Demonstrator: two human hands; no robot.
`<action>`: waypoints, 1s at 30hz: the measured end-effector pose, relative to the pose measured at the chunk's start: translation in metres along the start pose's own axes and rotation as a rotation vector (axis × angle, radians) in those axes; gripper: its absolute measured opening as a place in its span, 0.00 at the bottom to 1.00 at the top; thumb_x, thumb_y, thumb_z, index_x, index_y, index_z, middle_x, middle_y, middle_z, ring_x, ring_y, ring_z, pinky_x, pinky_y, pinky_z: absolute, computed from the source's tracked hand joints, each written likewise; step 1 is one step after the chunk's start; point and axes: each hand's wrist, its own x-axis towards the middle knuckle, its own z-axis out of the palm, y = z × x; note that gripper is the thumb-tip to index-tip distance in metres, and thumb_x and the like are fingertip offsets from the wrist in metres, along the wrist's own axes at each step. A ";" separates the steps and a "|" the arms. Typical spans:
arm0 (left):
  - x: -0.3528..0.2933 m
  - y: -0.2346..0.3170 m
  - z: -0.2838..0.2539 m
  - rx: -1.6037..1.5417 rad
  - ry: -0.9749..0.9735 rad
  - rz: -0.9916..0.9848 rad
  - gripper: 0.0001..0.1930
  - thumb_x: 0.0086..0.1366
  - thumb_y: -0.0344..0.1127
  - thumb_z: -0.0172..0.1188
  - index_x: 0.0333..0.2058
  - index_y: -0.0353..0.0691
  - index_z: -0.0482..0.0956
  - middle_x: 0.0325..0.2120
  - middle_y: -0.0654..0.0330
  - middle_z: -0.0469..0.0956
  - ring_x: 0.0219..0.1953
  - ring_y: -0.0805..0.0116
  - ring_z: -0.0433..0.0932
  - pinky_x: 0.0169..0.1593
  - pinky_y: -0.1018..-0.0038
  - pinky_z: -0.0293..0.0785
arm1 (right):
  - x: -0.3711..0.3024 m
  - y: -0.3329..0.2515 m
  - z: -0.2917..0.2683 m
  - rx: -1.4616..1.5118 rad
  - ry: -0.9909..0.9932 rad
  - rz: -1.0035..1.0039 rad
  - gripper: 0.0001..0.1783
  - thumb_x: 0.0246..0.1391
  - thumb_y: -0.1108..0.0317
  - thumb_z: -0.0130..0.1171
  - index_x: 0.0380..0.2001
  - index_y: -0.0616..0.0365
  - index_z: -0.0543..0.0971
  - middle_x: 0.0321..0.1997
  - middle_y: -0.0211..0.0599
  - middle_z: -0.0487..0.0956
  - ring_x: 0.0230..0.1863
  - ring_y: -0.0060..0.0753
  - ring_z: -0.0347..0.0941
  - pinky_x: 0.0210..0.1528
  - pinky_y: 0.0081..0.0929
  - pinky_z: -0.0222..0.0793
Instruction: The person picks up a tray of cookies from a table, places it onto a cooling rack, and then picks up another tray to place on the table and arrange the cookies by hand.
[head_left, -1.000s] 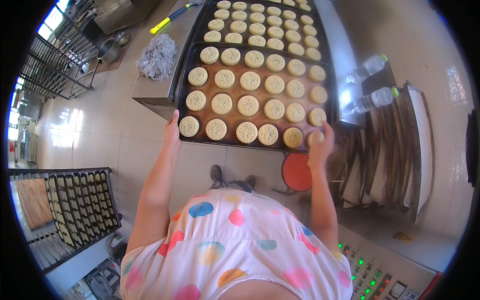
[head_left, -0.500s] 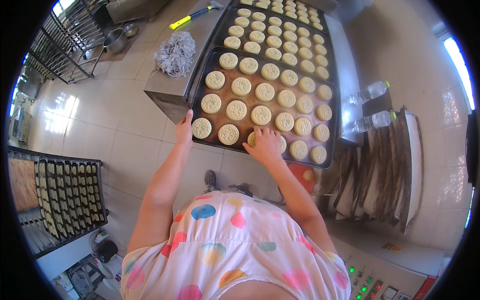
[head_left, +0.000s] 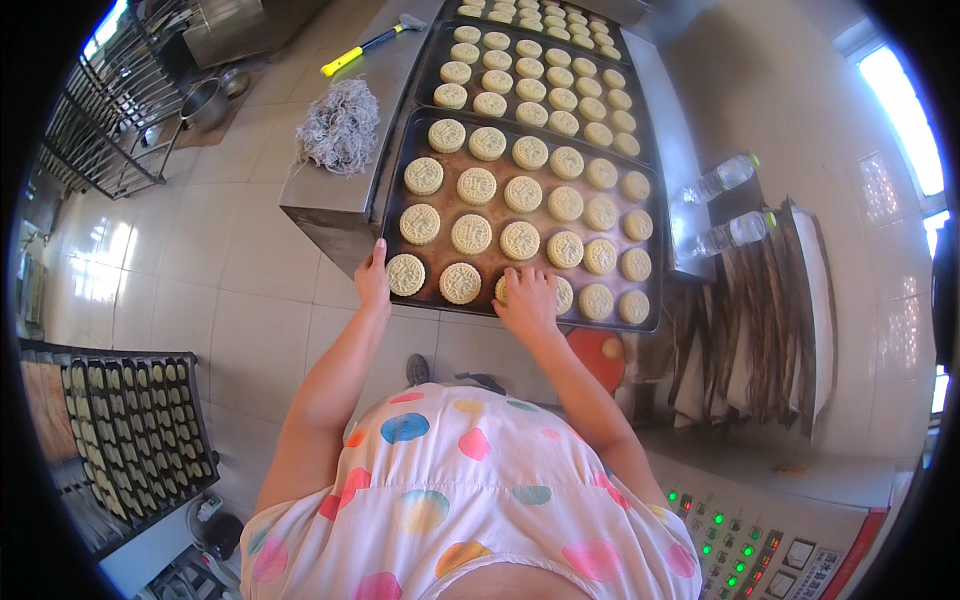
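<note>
A dark baking tray (head_left: pixel 440 170) with rows of round, pale, stamped mooncakes lies before me, its near edge jutting past the metal table. My left hand (head_left: pixel 373 280) grips the tray's near left corner, thumb up along the rim. Over the front row, my right hand (head_left: pixel 530 303) is closed round a mooncake (head_left: pixel 500 289), with thumb and fingers at its sides. The hand hides most of that cake and part of the neighbouring mooncake (head_left: pixel 564 295). Nearest my left hand is the corner mooncake (head_left: pixel 405 275), untouched. Behind it, another tray (head_left: pixel 430 80) holds more mooncakes.
On the table's left side (head_left: pixel 330 190) lie a tangled grey scrubbing pad (head_left: pixel 340 127) and a yellow-handled scraper (head_left: pixel 345 62). Two clear bottles (head_left: pixel 735 233) lie at right. A loaded rack (head_left: pixel 135 425) stands lower left, a control panel (head_left: pixel 740 540) lower right, and a red stool (head_left: pixel 597 357) below the tray.
The view has shifted and tilted slightly, so the tray's left side appears lower. Both hands keep their places, the left on the tray corner and the right on the mooncake.
</note>
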 end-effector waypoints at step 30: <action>0.009 -0.003 -0.009 0.066 -0.047 0.035 0.29 0.63 0.53 0.54 0.43 0.24 0.73 0.39 0.54 0.76 0.39 0.70 0.73 0.46 0.74 0.70 | -0.088 0.288 0.080 1.317 0.626 1.070 0.29 0.53 0.53 0.60 0.46 0.71 0.73 0.44 0.40 0.75 0.47 0.30 0.67 0.52 0.26 0.60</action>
